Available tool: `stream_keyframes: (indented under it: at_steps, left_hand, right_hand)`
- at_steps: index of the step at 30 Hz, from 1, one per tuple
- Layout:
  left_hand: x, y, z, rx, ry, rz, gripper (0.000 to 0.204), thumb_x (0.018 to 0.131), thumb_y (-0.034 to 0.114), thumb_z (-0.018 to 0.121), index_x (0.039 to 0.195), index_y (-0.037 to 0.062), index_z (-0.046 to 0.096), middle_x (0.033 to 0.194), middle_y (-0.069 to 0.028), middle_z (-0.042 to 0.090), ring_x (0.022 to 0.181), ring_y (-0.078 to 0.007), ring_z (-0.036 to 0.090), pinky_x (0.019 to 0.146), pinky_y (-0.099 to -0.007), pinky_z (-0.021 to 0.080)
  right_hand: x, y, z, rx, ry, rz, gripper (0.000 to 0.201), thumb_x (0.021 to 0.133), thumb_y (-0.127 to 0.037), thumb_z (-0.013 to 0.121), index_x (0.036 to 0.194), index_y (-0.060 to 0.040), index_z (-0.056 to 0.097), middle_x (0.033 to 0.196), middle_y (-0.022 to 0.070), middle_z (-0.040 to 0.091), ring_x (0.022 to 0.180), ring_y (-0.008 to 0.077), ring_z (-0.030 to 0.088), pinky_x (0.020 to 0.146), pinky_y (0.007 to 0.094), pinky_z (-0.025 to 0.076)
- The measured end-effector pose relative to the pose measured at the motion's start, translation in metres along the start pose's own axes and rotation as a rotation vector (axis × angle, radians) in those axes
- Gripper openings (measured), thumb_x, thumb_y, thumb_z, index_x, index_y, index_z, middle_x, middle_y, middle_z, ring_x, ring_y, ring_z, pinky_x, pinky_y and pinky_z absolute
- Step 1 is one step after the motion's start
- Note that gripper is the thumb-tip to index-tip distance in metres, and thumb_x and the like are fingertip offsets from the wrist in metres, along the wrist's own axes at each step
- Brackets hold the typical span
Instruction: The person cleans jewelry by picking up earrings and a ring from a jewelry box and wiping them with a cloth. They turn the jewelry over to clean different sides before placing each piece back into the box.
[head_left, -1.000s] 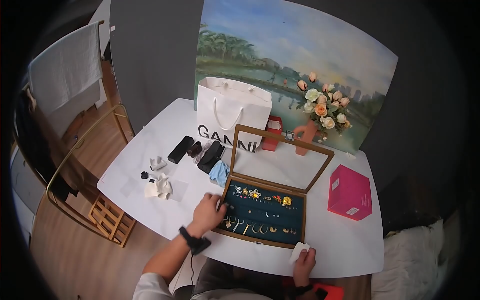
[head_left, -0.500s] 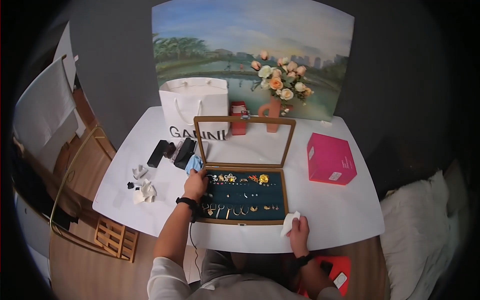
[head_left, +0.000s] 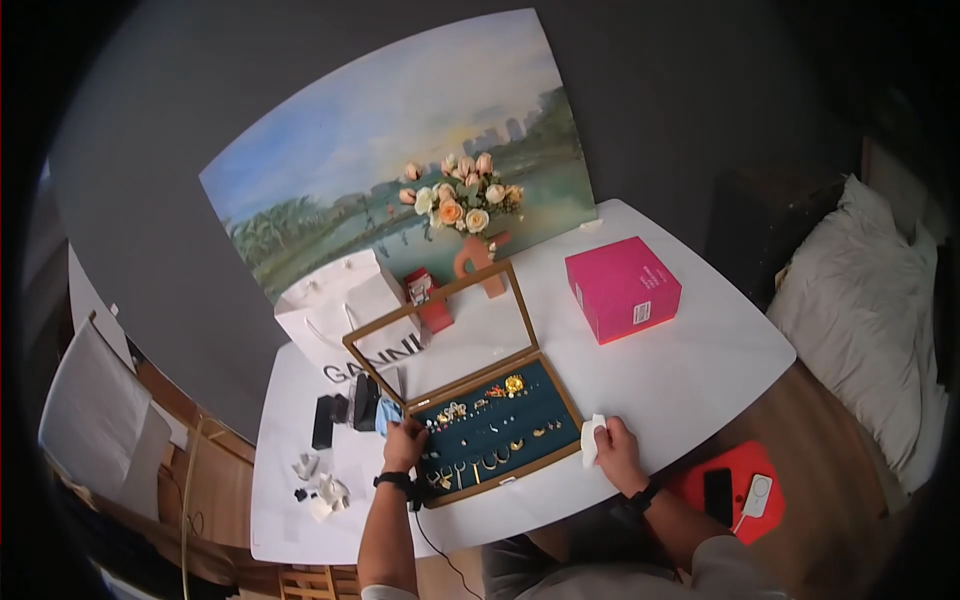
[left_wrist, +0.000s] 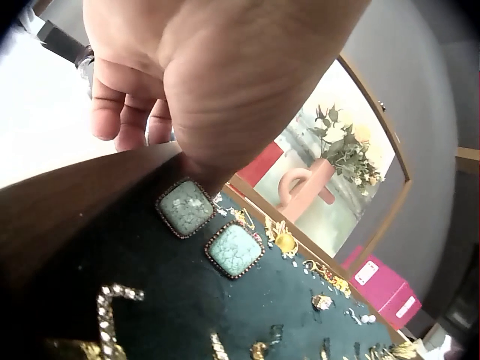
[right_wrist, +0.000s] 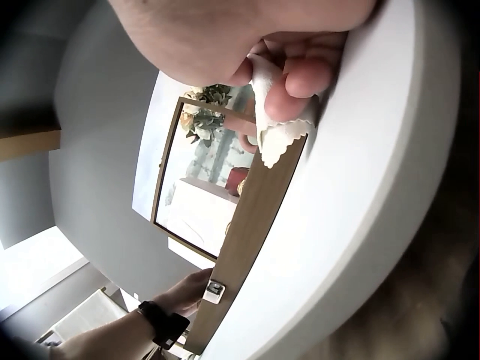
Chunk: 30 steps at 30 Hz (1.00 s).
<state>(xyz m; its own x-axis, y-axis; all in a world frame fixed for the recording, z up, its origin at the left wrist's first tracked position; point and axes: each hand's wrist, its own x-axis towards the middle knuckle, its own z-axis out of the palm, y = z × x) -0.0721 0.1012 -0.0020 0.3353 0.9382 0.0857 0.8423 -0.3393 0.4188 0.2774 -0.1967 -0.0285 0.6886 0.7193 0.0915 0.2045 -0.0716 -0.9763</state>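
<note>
A wooden jewelry box (head_left: 505, 482) lies on the table, its glass lid raised. Rows of earrings and other jewelry sit on its dark green lining (head_left: 490, 430). At the box's left side, my left hand (head_left: 404, 446) grips the side wall (left_wrist: 67, 187), fingers outside and thumb inside. Two turquoise earrings (left_wrist: 235, 250) lie just below that thumb in the left wrist view. Between thumb and fingers, my right hand (head_left: 620, 455) pinches a white cloth (right_wrist: 281, 139) with a scalloped edge. The cloth touches the box's front right corner.
Behind the box stand a white paper bag (head_left: 350, 300), a red box (head_left: 430, 300) and a flower vase (head_left: 485, 265). A pink box (head_left: 625, 290) is at the right. Black cases (head_left: 365, 400), a light blue cloth (head_left: 388, 415) and crumpled white pieces (head_left: 328, 495) lie left.
My left hand has shifted back along the box's left side and now grips it. The head view has turned right and tilted. My right hand keeps the cloth at the front right corner.
</note>
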Motion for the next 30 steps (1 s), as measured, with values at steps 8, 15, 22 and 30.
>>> stream_keyframes:
  at_steps: [8, 15, 22, 30]
  left_hand:
    - [0.005, 0.029, -0.013, 0.150, -0.088, -0.158, 0.028, 0.086, 0.039, 0.077, 0.108, 0.0211, 0.078, 0.121, -0.0165, 0.064, 0.107, -0.0346, 0.069, 0.094, -0.0463, 0.055]
    - [0.035, 0.016, 0.008, 0.263, -0.098, -0.199, 0.038, 0.083, 0.038, 0.078, 0.115, 0.0181, 0.078, 0.124, -0.0185, 0.069, 0.114, -0.0332, 0.068, 0.095, -0.0464, 0.056]
    - [0.027, 0.013, 0.006, 0.174, -0.066, -0.188, 0.043, 0.083, 0.036, 0.073, 0.119, 0.0114, 0.075, 0.122, -0.0252, 0.067, 0.111, -0.0393, 0.068, 0.093, -0.0481, 0.057]
    - [0.014, 0.026, -0.010, 0.040, 0.032, -0.246, 0.034, 0.083, 0.030, 0.068, 0.108, 0.0080, 0.077, 0.115, -0.0258, 0.069, 0.102, -0.0419, 0.071, 0.089, -0.0495, 0.058]
  right_hand:
    - [0.003, 0.026, 0.007, -0.061, 0.033, -0.063, 0.020, 0.101, -0.021, 0.061, 0.095, -0.0021, 0.057, 0.079, 0.0195, 0.068, 0.073, 0.0401, 0.068, 0.066, 0.0485, 0.052]
    - [0.002, 0.025, 0.007, -0.080, 0.034, -0.082, 0.020, 0.101, -0.021, 0.061, 0.093, -0.0024, 0.059, 0.077, 0.0180, 0.068, 0.071, 0.0380, 0.068, 0.065, 0.0477, 0.052]
    - [0.005, 0.032, 0.010, -0.095, 0.041, -0.090, 0.019, 0.100, -0.020, 0.062, 0.092, -0.0022, 0.059, 0.076, 0.0178, 0.068, 0.070, 0.0371, 0.068, 0.064, 0.0474, 0.052]
    - [0.004, 0.030, 0.010, -0.123, 0.057, -0.118, 0.019, 0.100, -0.018, 0.061, 0.091, -0.0021, 0.059, 0.075, 0.0178, 0.067, 0.068, 0.0364, 0.068, 0.062, 0.0472, 0.051]
